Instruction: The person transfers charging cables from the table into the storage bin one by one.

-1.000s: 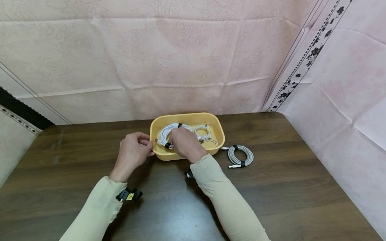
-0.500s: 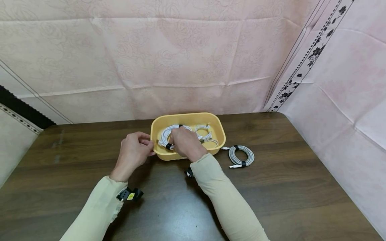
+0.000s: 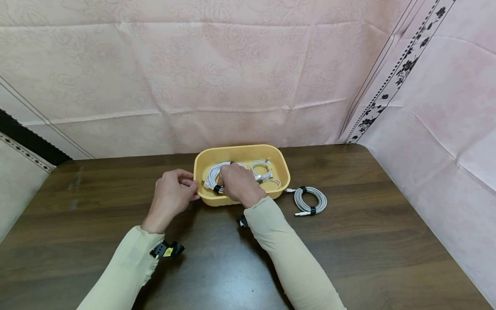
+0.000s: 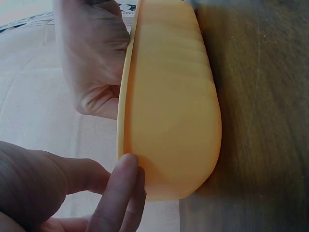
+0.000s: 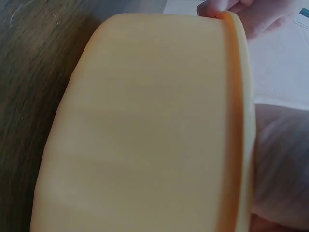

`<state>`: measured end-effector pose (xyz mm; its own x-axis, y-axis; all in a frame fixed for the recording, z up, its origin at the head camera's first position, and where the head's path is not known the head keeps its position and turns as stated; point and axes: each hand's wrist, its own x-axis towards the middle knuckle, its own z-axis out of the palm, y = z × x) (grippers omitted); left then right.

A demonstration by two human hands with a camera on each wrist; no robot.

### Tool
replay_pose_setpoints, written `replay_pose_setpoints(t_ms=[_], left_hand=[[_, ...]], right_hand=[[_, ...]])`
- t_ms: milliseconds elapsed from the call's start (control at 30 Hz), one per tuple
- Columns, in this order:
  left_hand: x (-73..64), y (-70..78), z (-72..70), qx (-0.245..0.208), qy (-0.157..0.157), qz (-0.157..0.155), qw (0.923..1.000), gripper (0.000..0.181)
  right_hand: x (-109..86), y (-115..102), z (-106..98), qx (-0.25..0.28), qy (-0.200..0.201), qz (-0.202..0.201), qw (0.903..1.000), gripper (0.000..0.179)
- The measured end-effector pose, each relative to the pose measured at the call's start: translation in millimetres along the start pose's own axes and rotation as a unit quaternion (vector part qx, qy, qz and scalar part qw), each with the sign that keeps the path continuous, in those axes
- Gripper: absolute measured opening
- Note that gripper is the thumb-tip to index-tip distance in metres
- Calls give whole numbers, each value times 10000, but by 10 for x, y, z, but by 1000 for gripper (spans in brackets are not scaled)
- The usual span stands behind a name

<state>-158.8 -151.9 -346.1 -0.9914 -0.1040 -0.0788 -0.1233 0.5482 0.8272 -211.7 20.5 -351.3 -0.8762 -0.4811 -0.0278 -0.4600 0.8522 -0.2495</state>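
A yellow plastic bin (image 3: 284,172) stands at the back of the table. My left hand (image 3: 172,195) pinches its left rim, with fingertips (image 4: 124,169) on the outer wall in the left wrist view. My right hand (image 3: 241,183) reaches over the front rim into the bin and holds a large coiled white cable (image 3: 212,176) bundled with black straps. The bin wall and the back of the hand hide those right fingertips. Right of that hand, a smaller coiled white cable (image 3: 268,176) lies inside the bin.
A grey-white coiled cable (image 3: 321,201) with black straps lies on the table just right of the bin. The wooden table (image 3: 379,241) ends at a pale floral cloth (image 3: 232,86) hanging behind and another on the right.
The large coiled cable sits very slightly lower in the bin than before. Both hands and the bin stay nearly in place.
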Motion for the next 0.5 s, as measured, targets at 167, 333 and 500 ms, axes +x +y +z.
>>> replay_pose_setpoints(t_ms=[167,333,500], left_hand=[[2,3,-3,9,-22,-11,10000,32],[0,3,-5,3,-33,-20,10000,32],[4,3,0,-22,-15,-25,10000,33]], right_hand=[[-3,3,0,83,-39,-16,10000,44],[-9,9,-6,188,-112,24,9998,41],[-14,22,-14,267,-81,32,9996,37]])
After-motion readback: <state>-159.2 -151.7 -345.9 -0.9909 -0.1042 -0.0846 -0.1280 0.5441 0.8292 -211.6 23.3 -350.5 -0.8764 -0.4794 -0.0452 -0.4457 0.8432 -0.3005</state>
